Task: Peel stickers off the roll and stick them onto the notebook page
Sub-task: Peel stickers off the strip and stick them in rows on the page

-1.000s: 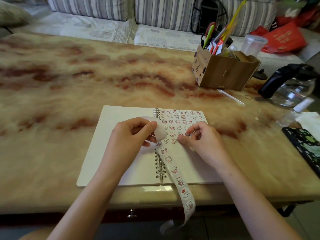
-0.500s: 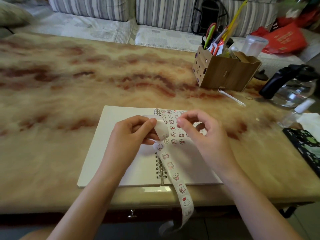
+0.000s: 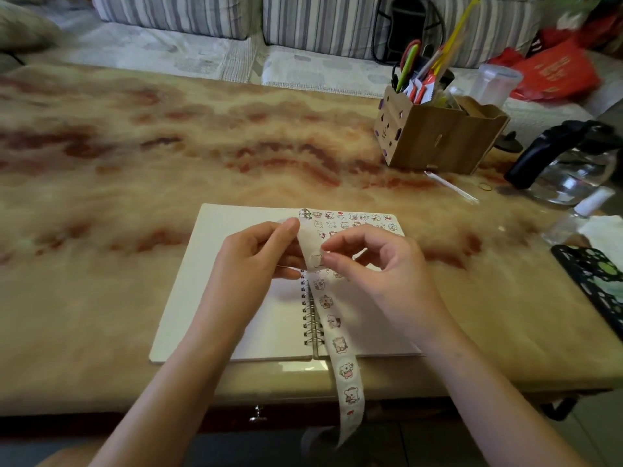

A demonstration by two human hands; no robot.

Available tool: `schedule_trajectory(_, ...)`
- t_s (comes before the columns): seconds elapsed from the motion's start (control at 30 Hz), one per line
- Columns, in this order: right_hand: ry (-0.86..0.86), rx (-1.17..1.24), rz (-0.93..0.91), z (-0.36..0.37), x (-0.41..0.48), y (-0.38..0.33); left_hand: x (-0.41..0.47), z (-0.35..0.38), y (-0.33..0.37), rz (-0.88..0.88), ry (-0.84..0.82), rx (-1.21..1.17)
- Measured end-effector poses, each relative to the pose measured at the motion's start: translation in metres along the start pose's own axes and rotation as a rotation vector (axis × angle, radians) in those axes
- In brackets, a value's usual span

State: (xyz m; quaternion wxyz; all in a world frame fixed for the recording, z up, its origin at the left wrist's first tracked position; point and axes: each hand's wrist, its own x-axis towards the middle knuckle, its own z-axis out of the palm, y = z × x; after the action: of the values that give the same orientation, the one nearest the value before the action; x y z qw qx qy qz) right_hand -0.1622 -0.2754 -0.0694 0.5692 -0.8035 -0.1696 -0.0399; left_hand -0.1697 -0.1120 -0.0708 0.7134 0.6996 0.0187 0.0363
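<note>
An open spiral notebook point(image 3: 209, 298) lies at the table's near edge. Its right page point(image 3: 381, 335) carries several small cartoon stickers along the top. A long white sticker strip point(image 3: 340, 345) runs from above the spine down over the table edge. My left hand point(image 3: 249, 261) pinches the strip's upper end between thumb and fingers. My right hand point(image 3: 374, 264) has thumb and forefinger closed on a sticker on the strip, just right of the left hand's fingers. Both hands hover above the notebook's spine.
A wooden organiser box point(image 3: 438, 139) with pens and scissors stands at the back right. A glass kettle with black handle point(image 3: 566, 166) and a dark patterned item point(image 3: 596, 284) sit at the right edge. A striped sofa point(image 3: 323, 21) lies beyond the marbled table point(image 3: 101, 183).
My right hand lifted from the right page and came to the strip, its fingertips now pinching at a sticker. My left hand raised the strip's end slightly.
</note>
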Motion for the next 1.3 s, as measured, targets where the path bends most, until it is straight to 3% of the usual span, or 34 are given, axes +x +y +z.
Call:
schedule_trajectory(0.2,0.044,-0.001,0.009,0.0,0.001,0.003,-0.001,0.0,-0.003,0.002,-0.058,0.096)
schedule_trajectory(0.93,0.007,-0.191,-0.067,-0.002,-0.002,-0.003,-0.003,0.002,-0.002,0.01,-0.007,0.12)
schedule_trajectory(1.13,0.061,0.183,0.194,-0.019,0.003,-0.005,-0.001,0.0,-0.003,-0.011,0.025,0.104)
schedule_trajectory(1.3,0.098,0.04,0.459,-0.04,0.01,0.012,-0.001,-0.002,-0.004,-0.009,0.031,0.117)
